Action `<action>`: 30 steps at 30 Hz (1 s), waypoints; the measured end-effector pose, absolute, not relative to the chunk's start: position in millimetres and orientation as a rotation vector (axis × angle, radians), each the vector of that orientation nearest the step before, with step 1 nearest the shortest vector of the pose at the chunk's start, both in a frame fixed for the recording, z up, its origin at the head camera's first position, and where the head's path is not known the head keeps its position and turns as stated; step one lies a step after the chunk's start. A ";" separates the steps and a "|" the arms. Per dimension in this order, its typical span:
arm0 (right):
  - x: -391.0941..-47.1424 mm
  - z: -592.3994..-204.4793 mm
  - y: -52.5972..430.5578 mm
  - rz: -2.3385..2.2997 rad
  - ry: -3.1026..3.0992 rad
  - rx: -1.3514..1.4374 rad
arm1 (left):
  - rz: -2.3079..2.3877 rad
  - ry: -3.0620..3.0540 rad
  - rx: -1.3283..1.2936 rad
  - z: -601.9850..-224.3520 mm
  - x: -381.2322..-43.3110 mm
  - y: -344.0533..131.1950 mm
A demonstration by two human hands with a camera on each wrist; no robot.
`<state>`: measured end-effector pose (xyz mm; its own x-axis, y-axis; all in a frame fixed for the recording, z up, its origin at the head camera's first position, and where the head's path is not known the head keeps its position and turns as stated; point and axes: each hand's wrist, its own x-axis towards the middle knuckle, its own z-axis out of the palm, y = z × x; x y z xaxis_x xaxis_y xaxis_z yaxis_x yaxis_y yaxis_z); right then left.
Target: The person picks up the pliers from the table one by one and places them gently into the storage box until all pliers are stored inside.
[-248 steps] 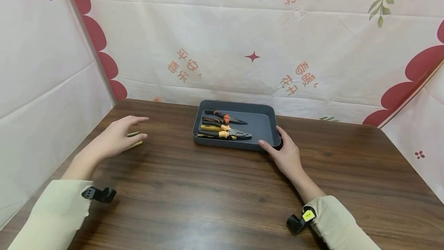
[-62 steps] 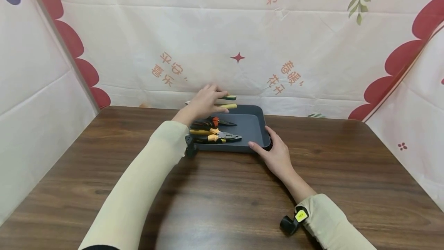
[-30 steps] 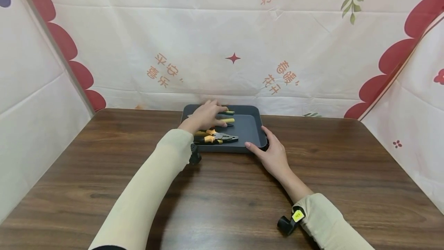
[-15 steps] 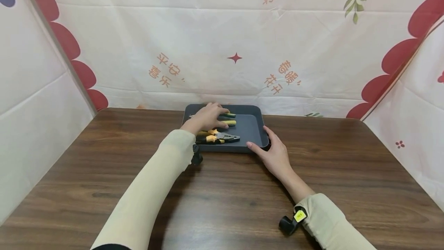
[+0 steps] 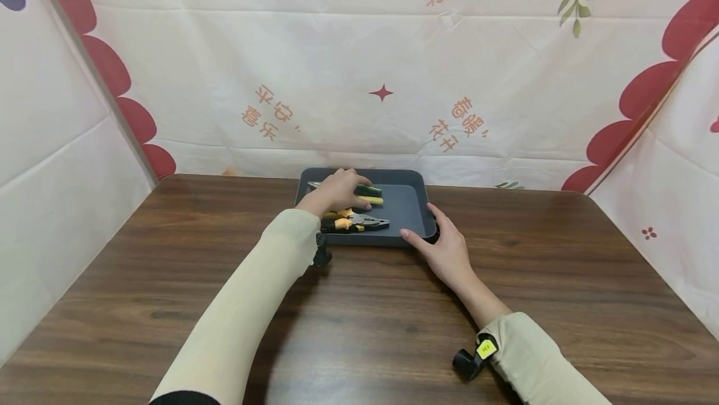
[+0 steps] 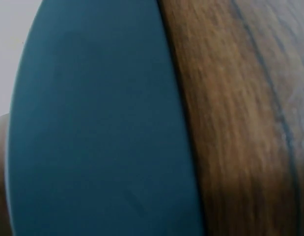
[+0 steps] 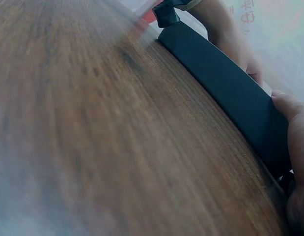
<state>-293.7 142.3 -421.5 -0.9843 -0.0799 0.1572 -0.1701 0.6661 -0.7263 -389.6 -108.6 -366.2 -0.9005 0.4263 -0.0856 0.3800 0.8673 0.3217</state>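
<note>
In the head view, my left hand (image 5: 337, 191) is low inside the grey tray (image 5: 415, 239), its thumb and fingers round the green-and-yellow handles of a pair of pliers (image 5: 373, 200). The metal tip of these pliers points left, past the wrist; the hand covers their middle. Nearer the front wall lie black-and-yellow combination pliers (image 5: 367, 221), jaws to the right. The orange-and-black pliers are hidden under the hand. My right hand (image 5: 446, 249) grips the tray's front right corner, thumb on the rim. The tray's outer wall (image 6: 102, 118) fills much of the left wrist view.
The tray stands on a brown wood-grain table (image 5: 359, 317), near its back edge. Directly behind hangs a white printed cloth (image 5: 314, 68), with more cloth at both sides. A black wrist camera (image 5: 322, 252) on the left arm is close to the tray's front wall.
From the table's left side, my left hand has brought the green-and-yellow pliers over the tray and lowered them in among the others. My right hand has stayed on the tray corner.
</note>
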 end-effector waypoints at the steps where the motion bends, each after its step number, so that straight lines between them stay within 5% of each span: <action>1: -293.8 -421.4 142.2 1.222 -2.765 0.209 | 0.449 2.886 0.626 -366.3 -389.7 -108.7; 30: -296.8 -423.0 164.3 1.225 -2.810 0.212 | 0.645 3.086 0.578 -365.7 -349.9 -139.7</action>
<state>-296.8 164.3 -423.0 -0.9881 -0.0987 0.1182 -0.1538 0.6728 -0.7236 -349.9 -139.7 -365.7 -0.9330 0.3340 0.1341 0.3598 0.8541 0.3757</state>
